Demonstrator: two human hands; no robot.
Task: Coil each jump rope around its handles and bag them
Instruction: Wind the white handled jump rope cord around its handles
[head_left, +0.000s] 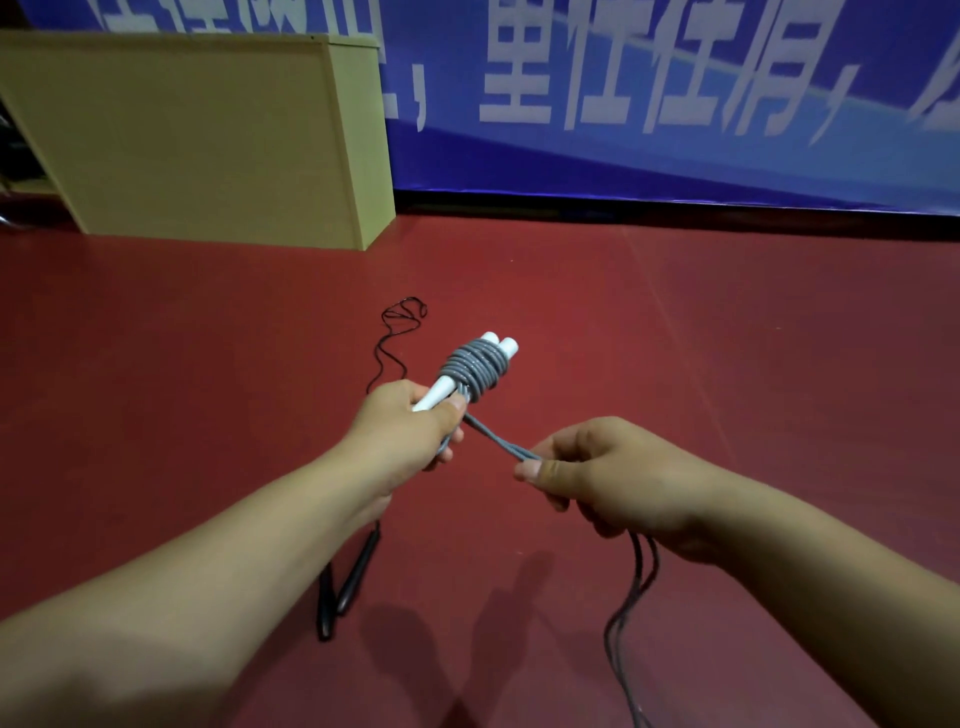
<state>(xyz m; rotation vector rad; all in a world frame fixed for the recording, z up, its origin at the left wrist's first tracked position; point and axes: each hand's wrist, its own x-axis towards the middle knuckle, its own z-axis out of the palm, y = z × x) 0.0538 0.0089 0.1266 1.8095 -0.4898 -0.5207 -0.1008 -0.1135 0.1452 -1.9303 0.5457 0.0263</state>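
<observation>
Two hands — a left hand (410, 426) and a right hand (602, 478). Two jump ropes: one grey rope (470, 371) with two white handles (441, 392), and one black rope (392, 338) with two black handles (348, 582) — four handles altogether. One wooden cabinet (208, 140). One blue banner (675, 104).

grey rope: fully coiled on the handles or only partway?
Partway. Grey rope wraps the white handles near their tips, but a doubled length runs to the right hand and hangs below it.
</observation>
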